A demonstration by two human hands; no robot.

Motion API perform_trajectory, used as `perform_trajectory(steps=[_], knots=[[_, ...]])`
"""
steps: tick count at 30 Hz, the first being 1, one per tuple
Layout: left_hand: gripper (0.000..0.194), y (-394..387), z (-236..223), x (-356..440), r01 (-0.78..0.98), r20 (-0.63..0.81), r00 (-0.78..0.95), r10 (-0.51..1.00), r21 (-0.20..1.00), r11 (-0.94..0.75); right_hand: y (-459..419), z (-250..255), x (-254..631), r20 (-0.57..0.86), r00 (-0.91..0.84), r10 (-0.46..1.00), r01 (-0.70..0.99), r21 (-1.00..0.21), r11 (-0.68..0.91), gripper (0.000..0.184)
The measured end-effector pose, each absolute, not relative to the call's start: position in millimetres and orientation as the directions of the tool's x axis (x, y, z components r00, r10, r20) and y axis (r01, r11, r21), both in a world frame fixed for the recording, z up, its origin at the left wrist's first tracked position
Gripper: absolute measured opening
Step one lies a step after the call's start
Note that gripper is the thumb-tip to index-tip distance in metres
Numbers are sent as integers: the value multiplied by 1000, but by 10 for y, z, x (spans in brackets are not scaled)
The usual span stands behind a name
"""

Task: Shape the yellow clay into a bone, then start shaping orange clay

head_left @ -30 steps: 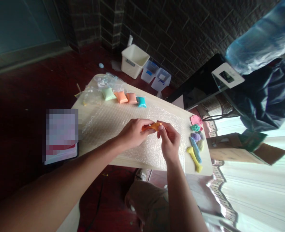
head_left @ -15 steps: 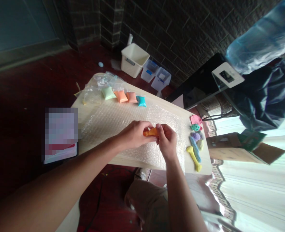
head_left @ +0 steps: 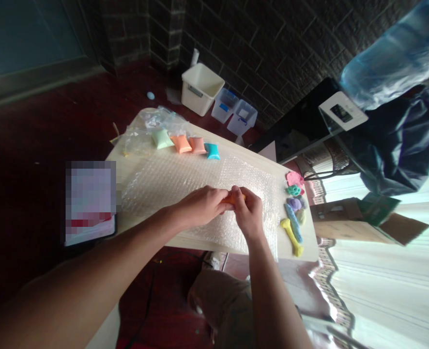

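Over the bubble wrap [head_left: 156, 184] on the table, my left hand [head_left: 207, 206] and my right hand [head_left: 249, 211] meet with closed fingers around a small piece of orange modelling clay [head_left: 232, 198]. Most of the clay is covered by fingers and thumbs; only a narrow orange strip shows between them. Along the far side lie soft packets of clay: a pale green packet [head_left: 161, 139], an orange packet [head_left: 181, 143], a salmon packet [head_left: 198, 145] and a turquoise packet [head_left: 212, 151].
Shaped clay pieces line the table's right end: a yellow bone shape [head_left: 292, 237], a blue strip [head_left: 294, 223], a purple lump [head_left: 294, 204] and a pink piece [head_left: 294, 179]. Clear plastic bags [head_left: 160, 118] lie at the far left corner. An open cardboard box [head_left: 345, 220] stands beyond the right edge.
My hands have drawn closer together, and the fingers now cover more of the orange clay. The packets and shaped pieces stay where they were.
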State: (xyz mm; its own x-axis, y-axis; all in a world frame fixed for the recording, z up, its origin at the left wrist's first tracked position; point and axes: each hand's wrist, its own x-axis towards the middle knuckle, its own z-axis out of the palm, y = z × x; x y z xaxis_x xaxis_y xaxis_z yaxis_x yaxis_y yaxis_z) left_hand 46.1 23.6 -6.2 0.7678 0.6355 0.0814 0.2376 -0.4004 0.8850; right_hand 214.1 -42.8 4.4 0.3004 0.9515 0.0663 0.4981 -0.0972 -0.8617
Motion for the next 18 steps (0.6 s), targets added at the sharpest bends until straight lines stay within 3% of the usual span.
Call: perform_trajectory(steps=[8,11,15,18], knots=[[38,197,-53,424,333,34,779,626,825,-458,-422,73,2139,38,305,952,519,-845,-133,54],[36,202,-63,429,313,57,765,641,837,-448,-423,69,2130,10,310,951,440,-888,-134,54],[38,215,-82,465,194,54,759,649,933,-305,-419,65,2127,-41,323,945,213,-970,-115,51],[36,212,-70,510,72,24,770,638,990,-123,-412,67,2125,4,337,942,108,-994,-35,41]])
